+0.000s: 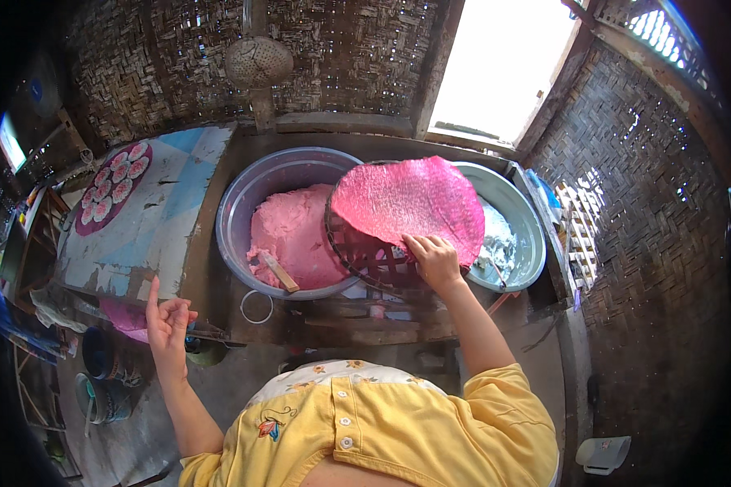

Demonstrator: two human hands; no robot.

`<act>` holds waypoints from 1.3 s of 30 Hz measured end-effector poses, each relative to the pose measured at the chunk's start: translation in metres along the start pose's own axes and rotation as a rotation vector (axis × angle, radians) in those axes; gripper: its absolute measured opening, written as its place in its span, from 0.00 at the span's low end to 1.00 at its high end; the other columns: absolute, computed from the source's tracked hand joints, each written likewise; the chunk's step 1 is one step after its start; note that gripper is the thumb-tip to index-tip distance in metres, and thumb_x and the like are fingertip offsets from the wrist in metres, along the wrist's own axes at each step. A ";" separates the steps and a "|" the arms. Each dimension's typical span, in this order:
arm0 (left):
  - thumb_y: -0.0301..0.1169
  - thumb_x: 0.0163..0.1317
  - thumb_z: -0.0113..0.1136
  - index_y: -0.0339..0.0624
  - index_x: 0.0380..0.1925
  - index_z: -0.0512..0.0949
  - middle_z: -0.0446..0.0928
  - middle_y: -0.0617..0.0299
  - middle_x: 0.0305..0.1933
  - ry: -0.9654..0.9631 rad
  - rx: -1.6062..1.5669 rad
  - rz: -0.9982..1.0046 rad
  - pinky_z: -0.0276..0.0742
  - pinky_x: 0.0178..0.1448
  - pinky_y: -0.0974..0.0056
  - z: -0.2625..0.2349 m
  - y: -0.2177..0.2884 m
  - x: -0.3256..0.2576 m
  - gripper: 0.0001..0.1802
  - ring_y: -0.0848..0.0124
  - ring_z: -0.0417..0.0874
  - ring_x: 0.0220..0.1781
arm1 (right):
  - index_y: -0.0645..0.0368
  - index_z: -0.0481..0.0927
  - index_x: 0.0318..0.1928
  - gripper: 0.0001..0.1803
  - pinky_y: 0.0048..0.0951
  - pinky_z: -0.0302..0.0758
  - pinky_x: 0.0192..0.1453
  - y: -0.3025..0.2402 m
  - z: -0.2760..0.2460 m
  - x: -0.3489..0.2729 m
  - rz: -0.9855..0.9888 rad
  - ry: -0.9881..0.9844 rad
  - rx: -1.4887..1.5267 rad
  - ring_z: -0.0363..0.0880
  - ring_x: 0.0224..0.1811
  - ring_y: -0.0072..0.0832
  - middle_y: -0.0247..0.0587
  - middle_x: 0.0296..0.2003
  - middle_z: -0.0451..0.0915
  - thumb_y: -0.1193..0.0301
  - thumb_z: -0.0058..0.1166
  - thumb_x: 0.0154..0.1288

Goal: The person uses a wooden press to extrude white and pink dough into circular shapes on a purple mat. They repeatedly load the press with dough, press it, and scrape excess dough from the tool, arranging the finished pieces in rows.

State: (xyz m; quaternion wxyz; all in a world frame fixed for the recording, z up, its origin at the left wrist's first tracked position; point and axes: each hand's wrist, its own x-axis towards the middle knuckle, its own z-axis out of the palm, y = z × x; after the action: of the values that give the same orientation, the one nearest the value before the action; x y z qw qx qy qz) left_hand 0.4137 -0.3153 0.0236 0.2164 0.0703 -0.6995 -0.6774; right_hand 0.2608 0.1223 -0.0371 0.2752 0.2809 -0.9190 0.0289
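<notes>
My right hand [437,261] pinches the near edge of a round, bright pink woven mat [414,203], which looks wrinkled and tilted. Partly beneath it is a dark open-weave round tray [364,258] lying between two basins. The large purple-grey basin [234,243] on the left holds soft pink paste [292,223] with a wooden-handled tool [279,273] in it. White paste [497,243] lies in the pale green basin [529,258] on the right, partly hidden by the mat. My left hand [170,325] is raised near the left table's front corner, index finger extended, other fingers loosely bent, holding nothing.
On the worn blue-and-white table [166,219] at left lies a pink round mat [91,229] bearing several pink-and-white rosettes [122,191]. A white ring [257,307] hangs at the bench front. Buckets [101,399] stand on the floor at left. A perforated ladle [258,62] hangs on the wall.
</notes>
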 end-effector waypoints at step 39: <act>0.23 0.49 0.54 0.44 0.49 0.75 0.76 0.52 0.47 -0.572 1.225 0.192 0.61 0.61 0.46 0.029 -0.241 -0.018 0.23 0.56 0.74 0.51 | 0.59 0.74 0.51 0.30 0.39 0.63 0.62 0.040 0.110 -0.163 0.494 -0.658 -0.085 0.62 0.59 0.46 0.48 0.53 0.69 0.63 0.62 0.43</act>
State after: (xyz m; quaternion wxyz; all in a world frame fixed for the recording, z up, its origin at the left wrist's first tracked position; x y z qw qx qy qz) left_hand 0.3715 -0.2988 -0.2160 0.0034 -0.0641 -0.9896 -0.1287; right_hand 0.2981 0.2149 -0.2115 -0.0371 0.0344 -0.9981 -0.0353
